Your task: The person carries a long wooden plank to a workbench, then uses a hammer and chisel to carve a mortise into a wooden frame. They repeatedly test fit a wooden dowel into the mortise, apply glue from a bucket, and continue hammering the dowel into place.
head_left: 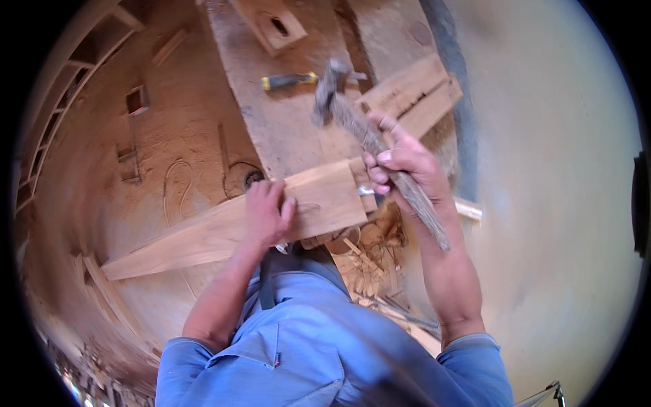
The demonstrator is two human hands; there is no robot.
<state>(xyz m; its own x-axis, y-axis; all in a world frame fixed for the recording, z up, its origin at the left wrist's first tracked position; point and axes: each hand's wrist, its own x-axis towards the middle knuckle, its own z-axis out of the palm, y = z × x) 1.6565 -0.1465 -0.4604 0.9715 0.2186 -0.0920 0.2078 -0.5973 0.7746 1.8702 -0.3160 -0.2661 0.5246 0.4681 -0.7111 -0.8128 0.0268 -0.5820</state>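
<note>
My right hand is wrapped round the rough wooden handle of a hammer. The hammer is raised over the workbench, its dark head tilted away from me toward the upper left. Across my front lies a long pale wooden board, its right end by the near end of the bench. My left hand grips this board, fingers curled on its far edge and thumb along its face. Beyond the hammer head, a chisel with a yellow and black handle rests on the bench, partly hidden.
A wooden piece with an oval hole lies at the bench's far end. Thick timber lengths sit on the right side, near a pale wall. Wood scraps lie below. A cable loops over the dusty floor at left.
</note>
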